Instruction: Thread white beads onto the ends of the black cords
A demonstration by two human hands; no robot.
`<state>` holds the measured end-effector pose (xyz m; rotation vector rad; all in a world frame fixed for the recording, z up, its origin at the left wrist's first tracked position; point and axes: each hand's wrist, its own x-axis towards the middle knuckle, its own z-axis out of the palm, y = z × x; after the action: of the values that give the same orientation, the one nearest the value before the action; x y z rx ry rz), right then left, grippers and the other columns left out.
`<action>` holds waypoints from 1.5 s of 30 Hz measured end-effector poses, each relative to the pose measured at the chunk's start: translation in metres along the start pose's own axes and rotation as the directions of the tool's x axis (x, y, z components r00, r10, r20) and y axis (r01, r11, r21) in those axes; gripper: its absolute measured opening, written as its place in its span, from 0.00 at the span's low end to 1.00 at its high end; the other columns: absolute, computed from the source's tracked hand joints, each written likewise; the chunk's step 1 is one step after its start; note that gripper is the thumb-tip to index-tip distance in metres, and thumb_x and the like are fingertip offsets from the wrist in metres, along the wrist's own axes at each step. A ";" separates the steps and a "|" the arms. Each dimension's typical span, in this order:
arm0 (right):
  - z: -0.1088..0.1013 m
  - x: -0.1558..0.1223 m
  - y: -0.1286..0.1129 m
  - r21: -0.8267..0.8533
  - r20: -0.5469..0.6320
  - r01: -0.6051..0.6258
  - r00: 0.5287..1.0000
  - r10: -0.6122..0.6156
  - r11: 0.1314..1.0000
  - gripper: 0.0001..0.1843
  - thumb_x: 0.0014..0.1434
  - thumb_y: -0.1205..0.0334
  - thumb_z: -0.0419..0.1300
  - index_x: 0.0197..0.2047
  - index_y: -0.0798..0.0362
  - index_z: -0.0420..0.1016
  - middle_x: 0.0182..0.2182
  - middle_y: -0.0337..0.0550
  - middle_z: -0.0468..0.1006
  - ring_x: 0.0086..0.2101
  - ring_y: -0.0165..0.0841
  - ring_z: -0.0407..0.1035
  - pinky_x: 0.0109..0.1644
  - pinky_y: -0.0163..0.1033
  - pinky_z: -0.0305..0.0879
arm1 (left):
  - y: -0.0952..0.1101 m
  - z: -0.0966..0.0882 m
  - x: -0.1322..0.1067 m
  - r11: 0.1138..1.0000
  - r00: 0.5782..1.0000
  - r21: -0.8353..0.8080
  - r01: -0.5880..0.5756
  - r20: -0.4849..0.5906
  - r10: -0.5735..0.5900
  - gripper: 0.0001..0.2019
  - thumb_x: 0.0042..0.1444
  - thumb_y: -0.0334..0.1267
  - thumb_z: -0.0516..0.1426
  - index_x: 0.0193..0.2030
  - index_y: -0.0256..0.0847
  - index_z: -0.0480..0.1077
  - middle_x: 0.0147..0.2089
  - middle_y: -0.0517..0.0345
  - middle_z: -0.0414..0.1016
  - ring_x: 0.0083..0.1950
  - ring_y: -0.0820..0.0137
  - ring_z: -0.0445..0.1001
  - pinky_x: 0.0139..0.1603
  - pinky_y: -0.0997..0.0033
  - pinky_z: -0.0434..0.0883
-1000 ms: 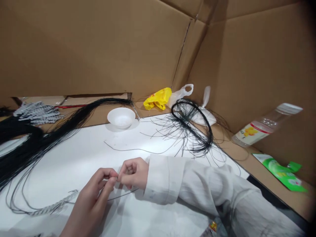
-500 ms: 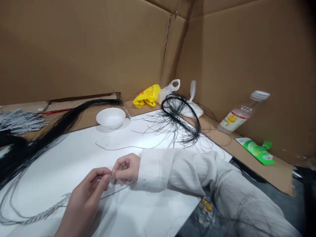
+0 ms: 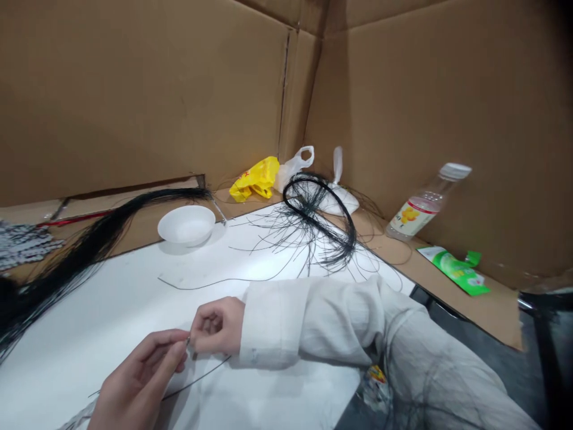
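My left hand (image 3: 143, 379) and my right hand (image 3: 218, 326) meet fingertip to fingertip low over the white sheet (image 3: 111, 310). Both are closed in a pinch on a thin black cord (image 3: 197, 376) that trails across the sheet below them. At the pinch a tiny pale piece shows; I cannot make out what it is. My right arm wears a white sleeve (image 3: 322, 322) resting on the table. A second single black cord (image 3: 215, 282) lies in a curve just beyond my hands.
A white bowl (image 3: 186, 224) stands behind the sheet. A long bundle of black cords (image 3: 80, 251) runs off to the left, and a looped bundle (image 3: 322, 221) lies at the right. Yellow bag (image 3: 253, 178), white bags, a plastic bottle (image 3: 425, 203) and a green packet (image 3: 456, 272) sit along cardboard walls.
The view has swung to the right and my hands now sit lower and further left in it. Both hands keep the same pinch on the cord.
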<state>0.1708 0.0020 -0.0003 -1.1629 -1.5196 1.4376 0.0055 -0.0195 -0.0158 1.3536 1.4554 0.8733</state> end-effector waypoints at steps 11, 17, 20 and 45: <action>0.000 0.001 0.001 -0.154 0.022 0.090 0.996 -0.088 0.984 0.03 0.47 0.68 0.55 0.23 0.57 0.66 0.14 0.33 0.62 0.16 0.21 0.54 0.19 0.26 0.50 | 0.033 0.007 -0.010 0.984 0.999 -0.175 0.012 0.053 -0.003 0.07 0.51 0.39 0.57 0.33 0.39 0.69 0.25 0.61 0.70 0.27 0.75 0.67 0.29 0.78 0.64; 0.000 -0.004 -0.003 -0.202 0.030 0.079 0.997 -0.074 0.976 0.04 0.48 0.68 0.55 0.23 0.56 0.65 0.15 0.32 0.62 0.16 0.21 0.54 0.20 0.28 0.51 | 0.028 0.008 -0.009 0.968 0.998 -0.250 0.002 0.064 0.015 0.05 0.52 0.37 0.56 0.34 0.38 0.69 0.24 0.63 0.69 0.27 0.76 0.66 0.30 0.78 0.63; 0.000 -0.004 -0.004 -0.204 0.031 0.071 0.997 -0.066 0.976 0.04 0.48 0.68 0.54 0.23 0.56 0.65 0.15 0.32 0.61 0.16 0.21 0.54 0.20 0.28 0.51 | 0.028 0.007 -0.010 0.965 0.997 -0.263 0.000 0.078 0.021 0.05 0.53 0.36 0.55 0.34 0.37 0.69 0.26 0.62 0.69 0.28 0.76 0.66 0.30 0.77 0.63; 0.000 -0.003 -0.006 -0.141 0.018 0.009 1.000 -0.006 0.990 0.04 0.47 0.68 0.55 0.23 0.56 0.65 0.15 0.33 0.62 0.16 0.20 0.54 0.18 0.28 0.49 | 0.034 0.005 -0.012 0.979 0.995 -0.205 0.012 0.103 0.009 0.06 0.54 0.38 0.54 0.35 0.38 0.70 0.27 0.61 0.70 0.30 0.74 0.67 0.32 0.76 0.63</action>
<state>0.1712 -0.0002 0.0058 -1.2293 -1.6588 1.3560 0.0207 -0.0275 0.0160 1.2245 1.2505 0.9124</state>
